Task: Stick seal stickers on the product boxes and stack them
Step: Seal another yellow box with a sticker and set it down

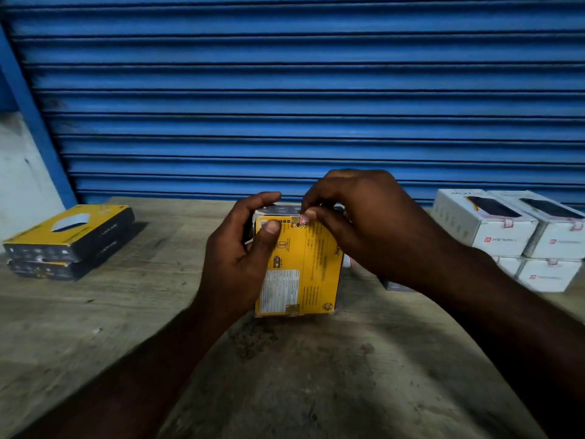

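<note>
Dead centre, just over the worn wooden table (126, 327): a yellow box (304, 267), flat and oblong, broad printed face tilted toward the camera. White label panel low on the left of that face, black pictograms near the top, a dark band at the far end, a gold seal (292, 309) already folded over the near edge. Gripped by the left hand (234, 258) along its left side, thumb flat on the yellow face, fingers curled round the far corner. Pinched between thumb and forefinger of the right hand (357, 223): a small white-and-red seal sticker (304, 218), right on the far edge of the box.

Hard to read: all the small print, smeared by blur. Hidden: the box's left side behind the left palm, its far right corner behind the right hand. Cannot tell whether the near edge touches the table or hangs just above it.

Long axis running away from the viewer, near end low, far end raised; print lying sideways along that axis.

Off to the left, two yellow-and-black boxes (69, 239) stacked; to the right, white boxes (506, 229) two high, cut by the frame edge, before a blue shutter (285, 90).
</note>
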`<state>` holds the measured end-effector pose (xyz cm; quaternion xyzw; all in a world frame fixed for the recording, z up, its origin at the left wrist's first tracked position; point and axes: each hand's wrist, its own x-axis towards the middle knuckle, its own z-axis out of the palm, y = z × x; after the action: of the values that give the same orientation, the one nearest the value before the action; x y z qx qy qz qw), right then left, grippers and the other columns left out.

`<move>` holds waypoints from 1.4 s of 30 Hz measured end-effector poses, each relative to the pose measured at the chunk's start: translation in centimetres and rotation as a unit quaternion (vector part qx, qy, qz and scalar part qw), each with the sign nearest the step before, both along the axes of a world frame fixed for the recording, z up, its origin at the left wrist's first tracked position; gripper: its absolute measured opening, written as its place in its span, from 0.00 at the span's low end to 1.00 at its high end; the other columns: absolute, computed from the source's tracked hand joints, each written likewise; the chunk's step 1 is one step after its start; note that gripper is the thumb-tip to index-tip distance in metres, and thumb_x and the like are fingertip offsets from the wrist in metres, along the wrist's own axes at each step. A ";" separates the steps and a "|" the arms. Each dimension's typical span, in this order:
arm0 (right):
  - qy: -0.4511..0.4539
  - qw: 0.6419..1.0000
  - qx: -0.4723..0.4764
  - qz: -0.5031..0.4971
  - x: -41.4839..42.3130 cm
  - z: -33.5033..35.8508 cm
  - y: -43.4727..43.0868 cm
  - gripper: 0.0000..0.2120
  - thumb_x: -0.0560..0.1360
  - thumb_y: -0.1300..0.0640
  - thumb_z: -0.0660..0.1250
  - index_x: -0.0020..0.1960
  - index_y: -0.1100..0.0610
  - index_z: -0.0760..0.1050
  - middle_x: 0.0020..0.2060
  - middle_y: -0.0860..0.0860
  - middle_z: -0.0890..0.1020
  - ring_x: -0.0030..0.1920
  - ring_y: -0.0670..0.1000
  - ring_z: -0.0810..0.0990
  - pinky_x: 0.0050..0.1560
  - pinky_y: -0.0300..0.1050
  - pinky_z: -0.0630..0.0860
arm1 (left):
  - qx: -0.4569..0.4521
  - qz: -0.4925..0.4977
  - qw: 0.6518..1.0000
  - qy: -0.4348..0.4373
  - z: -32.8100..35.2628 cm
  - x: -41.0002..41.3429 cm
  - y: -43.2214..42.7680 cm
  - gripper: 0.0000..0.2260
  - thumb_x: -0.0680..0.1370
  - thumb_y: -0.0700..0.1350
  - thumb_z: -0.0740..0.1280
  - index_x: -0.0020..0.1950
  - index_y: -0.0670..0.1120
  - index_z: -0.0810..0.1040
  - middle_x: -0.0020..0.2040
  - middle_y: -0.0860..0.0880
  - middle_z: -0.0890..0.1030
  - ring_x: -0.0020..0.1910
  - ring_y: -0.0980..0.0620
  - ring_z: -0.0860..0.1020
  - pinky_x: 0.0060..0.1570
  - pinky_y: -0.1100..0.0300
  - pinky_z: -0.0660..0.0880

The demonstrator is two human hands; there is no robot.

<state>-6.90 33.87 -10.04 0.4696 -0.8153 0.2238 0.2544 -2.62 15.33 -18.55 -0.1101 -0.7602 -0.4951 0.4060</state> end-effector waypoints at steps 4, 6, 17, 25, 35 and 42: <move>0.000 1.000 -0.004 -0.002 0.1 -0.2 0.0 0.05 0.78 0.54 0.67 0.50 0.49 0.82 0.46 0.46 0.82 0.48 0.47 0.79 0.49 0.51 0.77 | 0.000 0.003 1.000 0.000 0.0 0.0 0.0 0.15 0.79 0.56 0.61 0.65 0.59 0.73 0.56 0.57 0.80 0.51 0.53 0.81 0.48 0.52 0.81; 0.005 1.000 -0.005 -0.004 0.1 -0.2 -0.1 0.05 0.78 0.54 0.67 0.50 0.49 0.82 0.45 0.46 0.82 0.48 0.47 0.79 0.49 0.51 0.77 | 0.004 0.003 1.000 0.001 -0.1 0.0 0.0 0.15 0.78 0.56 0.62 0.65 0.59 0.73 0.56 0.57 0.80 0.51 0.53 0.81 0.49 0.51 0.81; 0.000 1.000 -0.016 -0.014 0.4 -0.2 -0.2 0.11 0.76 0.49 0.61 0.49 0.48 0.82 0.44 0.46 0.82 0.47 0.48 0.79 0.47 0.52 0.77 | 0.011 0.002 1.000 0.000 -0.1 0.0 0.1 0.15 0.78 0.55 0.62 0.65 0.58 0.73 0.58 0.57 0.80 0.52 0.55 0.81 0.50 0.54 0.81; 0.008 1.000 -0.010 -0.022 0.4 -0.4 -0.1 0.06 0.77 0.50 0.67 0.51 0.48 0.82 0.46 0.44 0.82 0.48 0.46 0.79 0.50 0.51 0.77 | 0.011 -0.009 1.000 0.009 0.0 0.1 0.2 0.15 0.79 0.54 0.62 0.65 0.58 0.74 0.57 0.62 0.80 0.53 0.57 0.81 0.48 0.63 0.79; 0.045 0.999 -0.015 -0.026 0.6 -0.7 -0.4 0.05 0.76 0.50 0.70 0.48 0.50 0.81 0.44 0.47 0.81 0.45 0.48 0.79 0.49 0.49 0.76 | 0.007 -0.017 1.000 0.021 0.1 0.2 0.3 0.15 0.79 0.53 0.62 0.65 0.54 0.74 0.58 0.60 0.80 0.54 0.56 0.81 0.50 0.62 0.79; 0.001 0.999 -0.039 -0.013 0.1 -0.8 -0.2 0.05 0.74 0.49 0.72 0.48 0.48 0.81 0.45 0.43 0.81 0.47 0.45 0.78 0.50 0.50 0.77 | 0.033 -0.036 0.999 0.013 0.1 0.0 0.6 0.12 0.79 0.54 0.61 0.61 0.56 0.74 0.55 0.60 0.81 0.51 0.57 0.81 0.47 0.63 0.78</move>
<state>-6.79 33.69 -10.88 0.4490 -0.8116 0.2518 0.2763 -2.62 15.98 -18.46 -0.1302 -0.7338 -0.5328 0.4008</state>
